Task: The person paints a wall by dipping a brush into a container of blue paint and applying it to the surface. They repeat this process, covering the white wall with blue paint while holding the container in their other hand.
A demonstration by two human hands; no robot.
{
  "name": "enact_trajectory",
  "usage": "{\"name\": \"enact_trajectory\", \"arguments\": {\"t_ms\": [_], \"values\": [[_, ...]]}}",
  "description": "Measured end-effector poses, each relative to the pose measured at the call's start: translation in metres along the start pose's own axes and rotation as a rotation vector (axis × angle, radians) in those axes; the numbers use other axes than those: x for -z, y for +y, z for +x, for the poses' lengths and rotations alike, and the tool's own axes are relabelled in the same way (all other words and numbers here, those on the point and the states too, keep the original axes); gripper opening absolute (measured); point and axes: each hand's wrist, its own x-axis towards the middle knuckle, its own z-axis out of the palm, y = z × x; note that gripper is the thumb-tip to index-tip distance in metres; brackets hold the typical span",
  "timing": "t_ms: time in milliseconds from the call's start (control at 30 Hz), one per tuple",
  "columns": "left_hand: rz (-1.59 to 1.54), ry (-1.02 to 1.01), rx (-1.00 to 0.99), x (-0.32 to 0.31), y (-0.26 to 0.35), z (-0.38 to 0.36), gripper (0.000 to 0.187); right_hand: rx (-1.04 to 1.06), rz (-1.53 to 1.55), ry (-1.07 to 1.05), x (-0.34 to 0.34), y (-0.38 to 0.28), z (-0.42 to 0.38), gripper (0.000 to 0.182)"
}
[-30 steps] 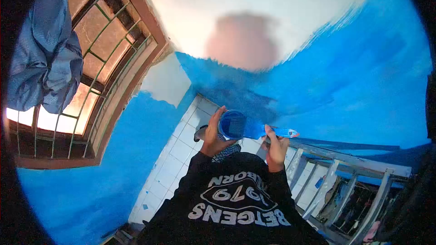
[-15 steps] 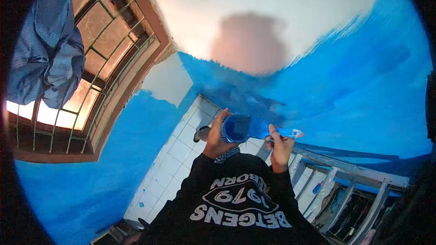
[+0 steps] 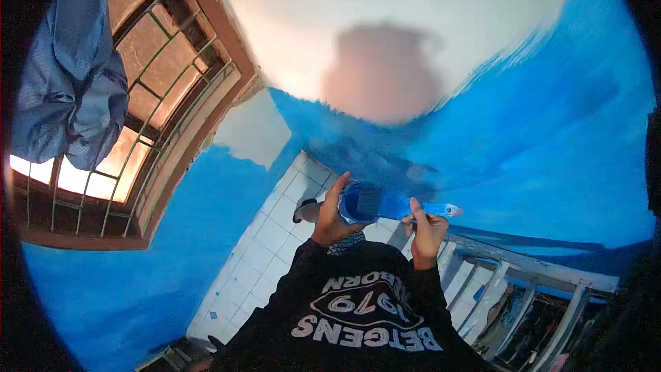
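My left hand (image 3: 330, 217) is wrapped round a round container (image 3: 350, 205) of dark blue paint, tilted so that its opening faces the camera. In my right hand (image 3: 428, 231) is the handle of a wide blue paintbrush (image 3: 396, 204), its bristle end at the container's opening. Fresh blue paint covers the lower part of the wall (image 3: 523, 145), with a ragged brushed edge against the white area (image 3: 275, 21) above. The shadow of a head falls on the wall above my hands.
A barred window (image 3: 165, 48) with a brown frame is at the upper left, with a blue-grey cloth (image 3: 69, 83) hanging before it. White floor tiles (image 3: 261, 255) lie below. A grey slatted wooden frame (image 3: 537, 262) stands at the lower right.
The brush's bristle end has moved left, further over the container's opening. Both hands have shifted slightly down in the view.
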Motion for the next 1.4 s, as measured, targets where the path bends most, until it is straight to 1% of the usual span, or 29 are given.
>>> {"name": "enact_trajectory", "arguments": {"t_ms": [67, 200, 267, 300, 367, 433, 500, 533, 600, 633, 700, 767, 833, 900, 967, 1033, 1100, 1167, 1200, 1233, 1267, 1300, 1367, 1400], "values": [[0.007, 0.03, -0.006, -0.004, -0.003, 0.0, 0.12, 0.029, 0.004, -0.01, 0.003, 0.003, 0.004, 0.012], [0.051, 0.053, -0.05, -0.005, -0.001, 0.003, 0.119, -0.039, 0.008, 0.063, 0.005, 0.004, 0.005, 0.015], [0.036, -0.008, 0.022, -0.005, 0.004, 0.004, 0.119, -0.04, -0.014, 0.036, 0.013, 0.012, 0.008, 0.015], [0.038, -0.004, 0.025, -0.005, 0.005, 0.004, 0.119, -0.04, -0.038, 0.015, 0.015, 0.012, 0.009, 0.014], [0.083, 0.013, -0.04, -0.006, 0.008, 0.004, 0.119, -0.07, -0.032, 0.033, 0.016, 0.01, 0.01, 0.015], [0.099, 0.017, -0.03, -0.004, 0.017, 0.004, 0.12, -0.103, -0.027, 0.048, 0.016, 0.009, 0.009, 0.016], [0.117, 0.026, -0.028, -0.003, 0.023, 0.007, 0.12, -0.016, -0.029, 0.038, 0.014, 0.006, 0.011, 0.017], [0.118, 0.04, -0.02, -0.005, 0.025, 0.008, 0.119, -0.017, -0.029, 0.027, 0.011, 0.002, 0.011, 0.017], [0.12, 0.062, -0.007, -0.009, 0.026, 0.009, 0.119, -0.098, 0.026, 0.076, 0.008, -0.007, 0.01, 0.018], [0.124, 0.062, -0.028, -0.009, 0.025, 0.011, 0.118, -0.101, 0.024, 0.067, 0.01, -0.006, 0.014, 0.018], [0.13, 0.063, -0.038, -0.009, 0.025, 0.011, 0.118, -0.121, 0.041, -0.018, 0.019, -0.007, 0.017, 0.018], [0.136, 0.031, -0.115, -0.009, 0.026, 0.014, 0.117, -0.09, 0.01, -0.002, 0.014, -0.012, 0.017, 0.019], [0.115, 0.025, -0.122, -0.015, 0.02, 0.017, 0.117, -0.067, 0.091, -0.002, 0.016, -0.008, 0.02, 0.019], [0.094, 0.017, -0.129, -0.016, 0.017, 0.02, 0.117, -0.073, 0.053, 0.011, 0.015, -0.01, 0.019, 0.018], [0.222, 0.011, -0.192, -0.015, 0.017, 0.024, 0.119, -0.082, 0.01, 0.032, 0.019, -0.009, 0.019, 0.017], [0.246, -0.013, -0.192, -0.016, 0.02, 0.029, 0.12, -0.232, 0.233, 0.07, 0.028, -0.005, 0.022, 0.017], [0.275, -0.027, -0.193, -0.02, 0.019, 0.033, 0.121, -0.218, 0.217, 0.065, 0.03, -0.005, 0.024, 0.018], [0.142, 0.052, -0.175, -0.028, 0.015, 0.033, 0.124, -0.206, 0.209, 0.058, 0.031, -0.003, 0.025, 0.021], [0.143, 0.055, -0.182, -0.028, 0.016, 0.034, 0.124, -0.254, 0.357, 0.024, 0.035, 0.001, 0.028, 0.022], [0.075, 0.029, -0.127, -0.027, 0.017, 0.037, 0.124, -0.3, 0.506, -0.01, 0.041, 0.007, 0.031, 0.023], [0.006, 0.0, -0.07, -0.026, 0.018, 0.038, 0.124, -0.334, 0.62, -0.14, 0.052, 0.023, 0.043, 0.024], [0.005, -0.001, -0.075, -0.026, 0.016, 0.039, 0.124, -0.329, 0.621, -0.14, 0.053, 0.025, 0.044, 0.024], [-0.058, -0.024, -0.058, -0.027, 0.012, 0.04, 0.122, -0.512, 0.801, -0.16, 0.056, 0.025, 0.047, 0.023], [-0.064, -0.024, -0.065, -0.028, 0.009, 0.041, 0.122, -0.503, 0.798, -0.162, 0.052, 0.019, 0.046, 0.023]]}}
